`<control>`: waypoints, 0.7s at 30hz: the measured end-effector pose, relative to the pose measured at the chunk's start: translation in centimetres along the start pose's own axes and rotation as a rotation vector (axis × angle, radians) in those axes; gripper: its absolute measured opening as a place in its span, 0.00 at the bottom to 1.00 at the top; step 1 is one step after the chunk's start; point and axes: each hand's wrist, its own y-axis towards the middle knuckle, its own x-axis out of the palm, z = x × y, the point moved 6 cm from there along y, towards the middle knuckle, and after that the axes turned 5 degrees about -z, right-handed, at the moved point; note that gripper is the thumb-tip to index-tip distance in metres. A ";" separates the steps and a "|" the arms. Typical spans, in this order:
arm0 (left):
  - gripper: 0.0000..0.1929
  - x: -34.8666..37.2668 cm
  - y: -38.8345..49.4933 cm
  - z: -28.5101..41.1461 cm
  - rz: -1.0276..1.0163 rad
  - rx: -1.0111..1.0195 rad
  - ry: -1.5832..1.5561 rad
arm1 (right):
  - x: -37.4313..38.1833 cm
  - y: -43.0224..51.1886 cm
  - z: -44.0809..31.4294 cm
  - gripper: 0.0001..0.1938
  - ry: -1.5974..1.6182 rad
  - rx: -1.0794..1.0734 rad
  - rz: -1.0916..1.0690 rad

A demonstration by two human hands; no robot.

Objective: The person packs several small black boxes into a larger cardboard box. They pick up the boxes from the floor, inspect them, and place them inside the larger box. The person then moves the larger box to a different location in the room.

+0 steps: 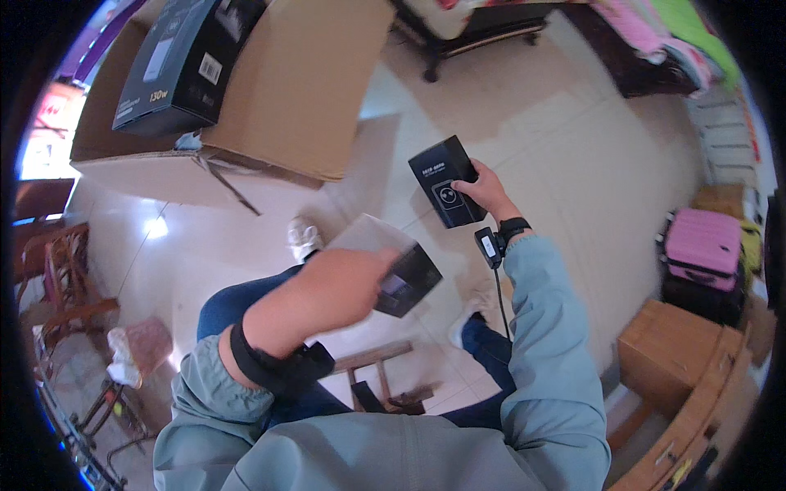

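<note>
My right hand (485,187) grips a small black product box (439,178) by its right side, thumb over the printed picture of a round socket. My left hand (362,276), a little blurred, holds a second box (410,279) with a dark printed face and a pale side, below and left of the first. Its fingers are partly hidden behind the wrist and box. The two boxes are apart. A black strap with a small device (489,245) and cable sits at my right wrist; another black band (264,362) is round my left forearm.
An open cardboard carton (295,92) holding a large black box (178,67) stands at upper left. A wooden stool (377,362) is between my legs. Pink suitcase (703,248) and brown cardboard box (669,350) stand at right. Furniture with wheels (473,30) is at the top.
</note>
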 end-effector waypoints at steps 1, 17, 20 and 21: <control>0.19 -0.1 0.3 0.1 0.030 -0.004 -0.029 | -2.6 -1.9 -0.2 0.35 0.178 -0.039 0.024; 0.15 -4.6 -0.4 -0.9 1.086 0.192 -0.331 | -14.3 -28.9 -11.1 0.24 0.842 -0.320 0.489; 0.15 -5.6 -0.8 -2.2 1.067 0.272 -0.631 | -14.8 -28.2 -10.1 0.24 0.924 -0.306 0.423; 0.15 -5.9 -0.6 -2.6 1.069 0.281 -0.746 | -14.6 -27.7 -10.0 0.24 0.933 -0.300 0.374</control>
